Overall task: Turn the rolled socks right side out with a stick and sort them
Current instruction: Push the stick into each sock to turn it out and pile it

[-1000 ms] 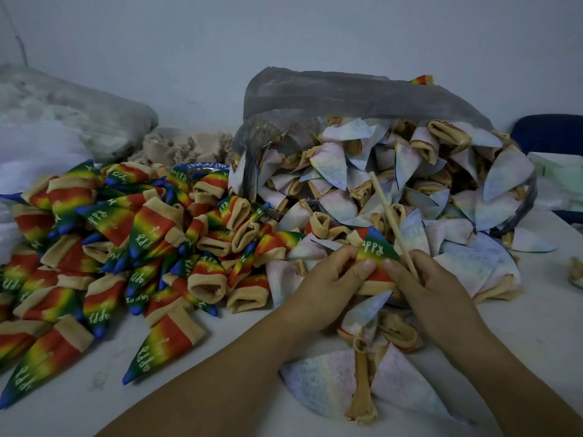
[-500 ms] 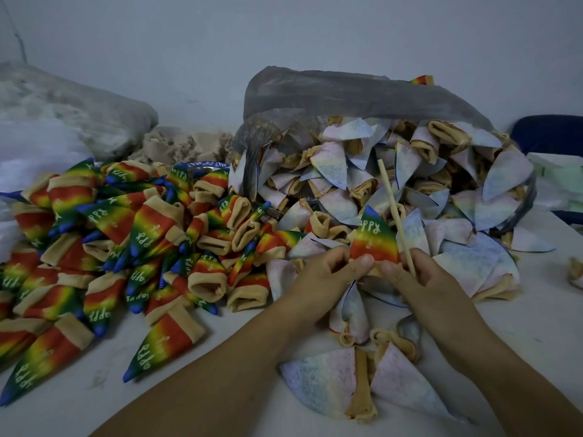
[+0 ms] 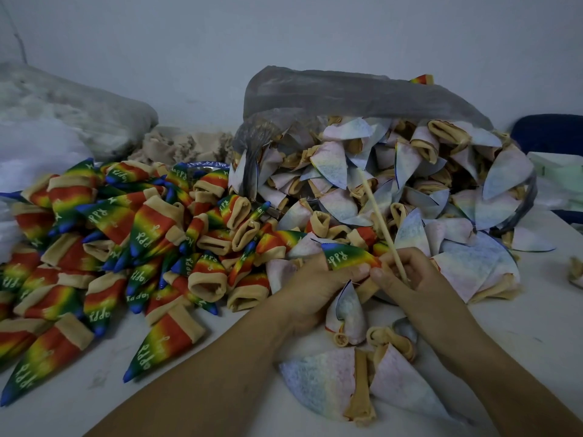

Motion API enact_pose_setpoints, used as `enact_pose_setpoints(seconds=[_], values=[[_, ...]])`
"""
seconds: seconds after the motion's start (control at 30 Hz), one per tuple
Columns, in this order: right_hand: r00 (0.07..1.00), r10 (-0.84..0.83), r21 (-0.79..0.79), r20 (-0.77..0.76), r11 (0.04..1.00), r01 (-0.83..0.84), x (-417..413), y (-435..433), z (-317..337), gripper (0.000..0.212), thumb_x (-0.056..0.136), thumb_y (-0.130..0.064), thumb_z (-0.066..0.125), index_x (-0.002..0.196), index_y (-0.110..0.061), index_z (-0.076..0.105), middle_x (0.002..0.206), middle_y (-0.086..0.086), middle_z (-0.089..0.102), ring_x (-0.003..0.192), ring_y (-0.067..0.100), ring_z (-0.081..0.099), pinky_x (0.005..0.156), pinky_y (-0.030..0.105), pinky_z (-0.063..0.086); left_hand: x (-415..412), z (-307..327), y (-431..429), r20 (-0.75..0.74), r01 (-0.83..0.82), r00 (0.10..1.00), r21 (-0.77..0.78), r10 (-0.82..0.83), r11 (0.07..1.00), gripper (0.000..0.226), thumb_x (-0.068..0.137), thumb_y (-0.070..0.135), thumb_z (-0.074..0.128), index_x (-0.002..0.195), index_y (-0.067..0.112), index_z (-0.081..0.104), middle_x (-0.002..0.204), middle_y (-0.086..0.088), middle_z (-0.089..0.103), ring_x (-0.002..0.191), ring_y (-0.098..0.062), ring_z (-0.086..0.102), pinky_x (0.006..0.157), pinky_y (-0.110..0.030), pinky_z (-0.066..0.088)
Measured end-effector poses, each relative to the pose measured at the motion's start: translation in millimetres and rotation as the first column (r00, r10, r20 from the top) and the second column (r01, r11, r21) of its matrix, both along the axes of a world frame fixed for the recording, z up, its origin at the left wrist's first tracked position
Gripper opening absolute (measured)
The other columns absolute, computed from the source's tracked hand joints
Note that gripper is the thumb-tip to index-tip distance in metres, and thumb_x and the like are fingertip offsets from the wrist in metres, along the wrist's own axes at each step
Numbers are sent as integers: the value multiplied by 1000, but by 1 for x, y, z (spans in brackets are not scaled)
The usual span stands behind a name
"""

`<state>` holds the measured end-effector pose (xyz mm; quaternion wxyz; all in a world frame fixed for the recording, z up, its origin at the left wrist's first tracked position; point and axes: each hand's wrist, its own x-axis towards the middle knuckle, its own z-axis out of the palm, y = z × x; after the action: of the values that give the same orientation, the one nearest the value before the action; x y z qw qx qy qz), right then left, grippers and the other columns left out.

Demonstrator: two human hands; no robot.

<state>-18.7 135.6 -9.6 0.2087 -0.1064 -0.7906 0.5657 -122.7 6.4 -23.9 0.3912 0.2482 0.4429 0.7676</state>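
Lower centre of the frame: a few pale socks, inside out with tan cuffs, lie unturned on the white table.

Just above them the two hands meet. The left hand grips a rainbow sock round its body. The sock's coloured side faces out and its blue tip points toward the left of the frame. The right hand has its fingers curled round the stick, which slants up and leftward over the far pile. Its thumb sits at the sock's open end. The hand hides the stick's lower end, so whether it sits inside the sock cannot be told.

Assessment: turning of this sock appears finished or nearly so. The next move calls for freeing the stick, setting the sock with its like at left, then taking a pale one.

Left half of the frame: a heap of turned socks in red, yellow, green and blue. The word "Happy" reads on several, and "appy" reads on the held sock. No brand label is legible.

Upper right of centre: a grey plastic bag lies open, spilling a large pile of unturned socks onto the table.
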Motion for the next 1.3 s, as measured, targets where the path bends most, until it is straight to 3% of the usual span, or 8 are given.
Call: enact_pose_setpoints(seconds=[0.17, 0.3, 0.43, 0.53, 0.63, 0.77, 1.03, 1.3], values=[[1000, -14, 100, 11, 995, 12, 1, 0, 2, 28, 71, -58, 55, 89, -37, 59, 84, 6, 64, 82, 17, 60, 75, 31, 49, 1, -1, 0, -2, -21, 1000, -20, 21, 1000, 14, 93, 0, 60, 102, 2, 71, 110, -19, 69, 105, -28, 66, 99, -40, 53], [1000, -17, 199, 26, 980, 12, 2, 5, 2, 38, 69, -66, 49, 86, -33, 58, 81, 10, 64, 79, 21, 59, 76, 39, 48, 0, -2, -1, -127, -95, 988, -66, 86, 993, 14, 89, 7, 66, 103, 6, 70, 106, -14, 70, 105, -28, 64, 104, -45, 48], [1000, -31, 248, 4, 968, 29, -1, 6, 0, 31, 74, -62, 47, 82, -35, 57, 70, -12, 62, 66, 2, 56, 62, 18, 44, 1, -3, 1, -209, -151, 969, -83, 131, 985, 26, 86, 14, 68, 109, 3, 68, 109, -15, 70, 107, -28, 66, 102, -43, 50], [997, -63, 291, -33, 954, 70, 0, 5, 0, 27, 78, -61, 45, 82, -37, 57, 68, -19, 60, 60, -3, 53, 55, 11, 40, -2, 2, -1, -86, -113, 990, -19, 111, 993, 30, 89, 17, 67, 113, -1, 65, 111, -18, 69, 107, -28, 66, 98, -38, 52], [996, -85, 384, -26, 919, 89, 8, 10, -1, 36, 83, -65, 33, 90, -39, 57, 82, -18, 61, 74, 1, 56, 66, 27, 45, -13, 8, -5, 233, -206, 956, 89, 181, 974, 31, 83, 17, 68, 110, 1, 63, 97, -14, 74, 88, -22, 73, 73, -30, 59], [991, -135, 663, -17, 740, 112, 13, 25, 0, 36, 88, -56, 32, 74, -31, 54, 65, -6, 55, 66, 7, 53, 57, 33, 43, -25, 10, -11, 498, -295, 852, 206, 160, 933, 37, 83, 14, 65, 115, -4, 64, 111, -21, 71, 91, -26, 74, 68, -31, 60], [959, -270, 756, -92, 608, 243, 13, 38, 0, 45, 84, -53, 38, 82, -21, 69, 71, -6, 59, 70, 14, 51, 57, 28, 39, -29, 7, -12, 513, -342, 833, 184, 207, 921, 40, 83, 20, 66, 118, 1, 65, 117, -18, 71, 100, -22, 72, 74, -30, 60], [959, -266, 749, -93, 617, 244, 12, 36, 0, 44, 84, -55, 37, 84, -23, 68, 73, -7, 58, 73, 14, 51, 59, 30, 40, -26, 6, -10, 445, -376, 848, 118, 289, 919, 60, 80, 19, 68, 134, -2, 54, 113, -17, 72, 94, -21, 73, 75, -32, 60]])
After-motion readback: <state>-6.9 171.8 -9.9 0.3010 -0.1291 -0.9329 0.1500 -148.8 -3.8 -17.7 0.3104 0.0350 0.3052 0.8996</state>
